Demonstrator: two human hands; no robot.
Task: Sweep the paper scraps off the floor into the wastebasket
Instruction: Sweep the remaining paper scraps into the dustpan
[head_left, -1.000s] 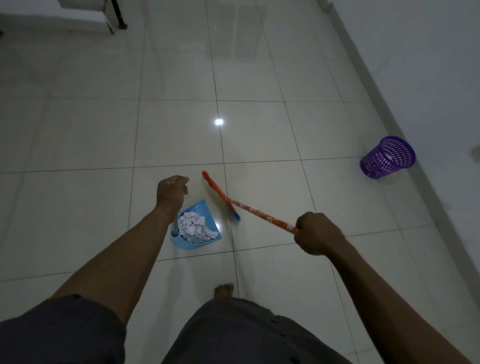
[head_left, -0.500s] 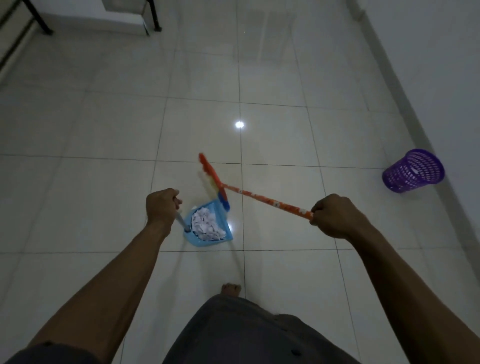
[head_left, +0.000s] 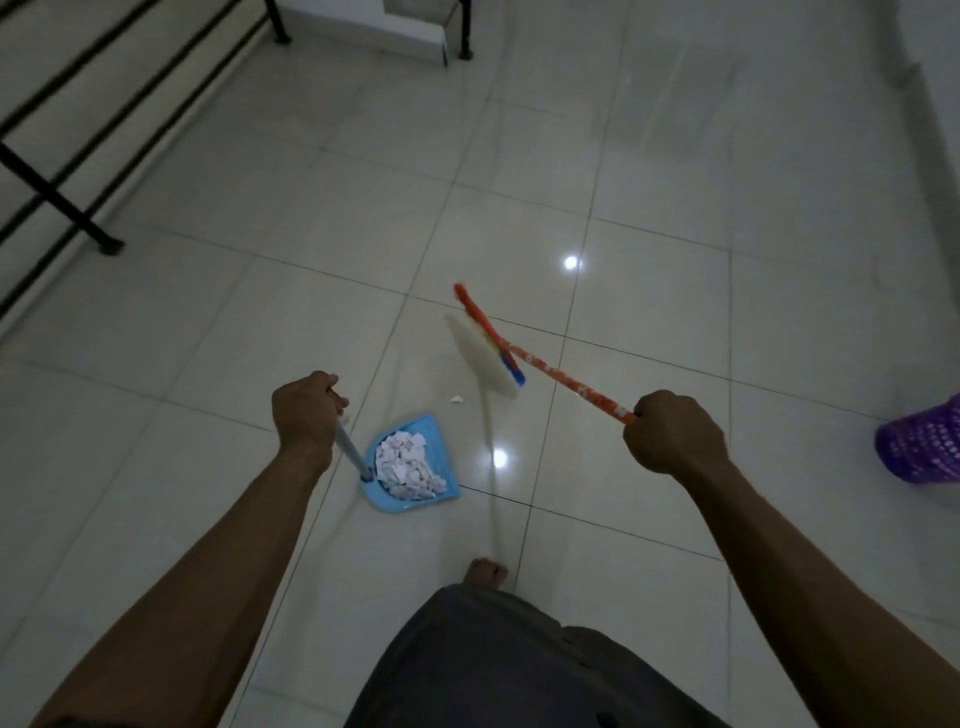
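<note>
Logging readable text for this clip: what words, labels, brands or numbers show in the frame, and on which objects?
No text can be read in this frame.
On the broom: white marks along the orange handle, too blurred to tell letters from pattern.
On the paper scraps in the dustpan: any print is too small to read.
On the wastebasket: no label shows.

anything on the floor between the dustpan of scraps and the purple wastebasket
Nothing visible: bare floor runs from the dustpan to the wastebasket at the right edge. Only the right hand holding the broom hangs across that line.
</note>
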